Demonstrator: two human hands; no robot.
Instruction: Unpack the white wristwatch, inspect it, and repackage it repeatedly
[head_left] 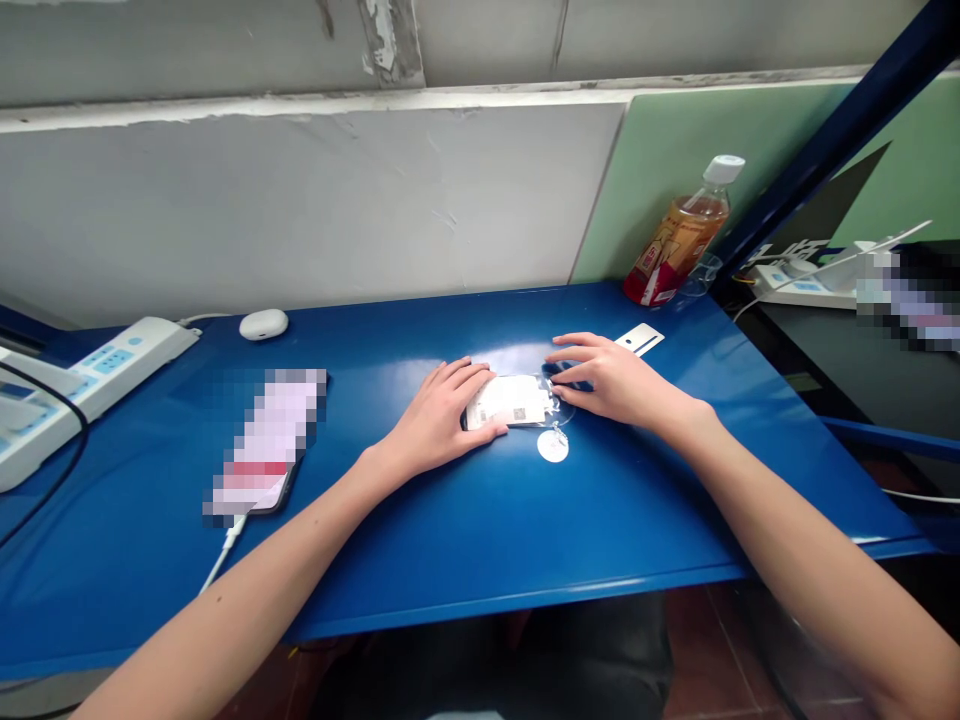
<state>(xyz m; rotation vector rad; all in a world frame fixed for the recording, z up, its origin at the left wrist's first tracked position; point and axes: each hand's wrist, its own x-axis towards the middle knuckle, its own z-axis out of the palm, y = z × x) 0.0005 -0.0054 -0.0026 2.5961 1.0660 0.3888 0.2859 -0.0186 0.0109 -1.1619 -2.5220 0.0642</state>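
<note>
I'm seeing a phone [266, 440] lying on the blue table [480, 530], its screen blurred out, a white cable [223, 555] running from its near end. Left of the phone I've got a white power strip [112, 365] with blue socket faces, and just beyond the phone, a white rounded case [263, 324]. Well over to the phone's right, there's a white-capped bottle [675, 245], tilted in my view, reddish at its base, in front of a green panel [652, 160].
</note>
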